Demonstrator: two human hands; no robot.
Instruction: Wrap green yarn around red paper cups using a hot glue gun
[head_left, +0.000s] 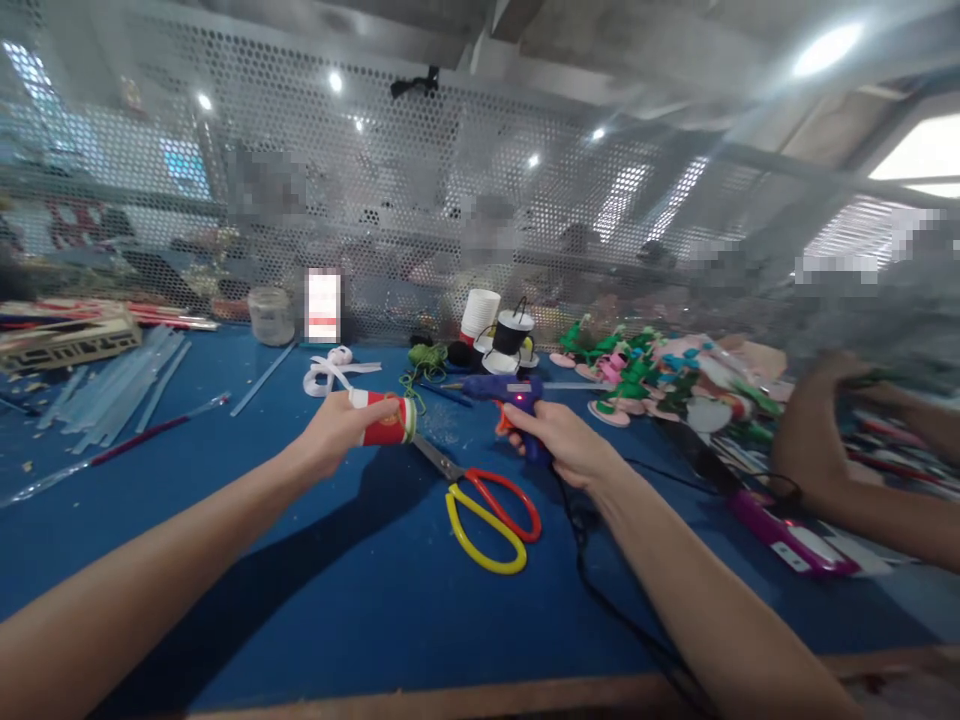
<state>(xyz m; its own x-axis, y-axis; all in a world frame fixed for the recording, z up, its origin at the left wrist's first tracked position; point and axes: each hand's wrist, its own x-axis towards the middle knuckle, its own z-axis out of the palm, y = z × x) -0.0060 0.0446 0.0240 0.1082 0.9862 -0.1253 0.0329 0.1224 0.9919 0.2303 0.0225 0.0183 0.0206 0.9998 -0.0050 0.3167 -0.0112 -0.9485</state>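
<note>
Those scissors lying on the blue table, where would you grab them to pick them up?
By the handle loops. The scissors lie flat with the red and yellow loops toward the person and the blades pointing away under the left hand, so probably come from above on the near side.

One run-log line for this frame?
left hand: holds red paper cup | right hand: grips blue glue gun | scissors: lying between hands on blue table

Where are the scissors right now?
In the head view, the scissors with one red and one yellow handle lie flat on the blue table, centre frame, below and between the left hand and the right hand.
</note>
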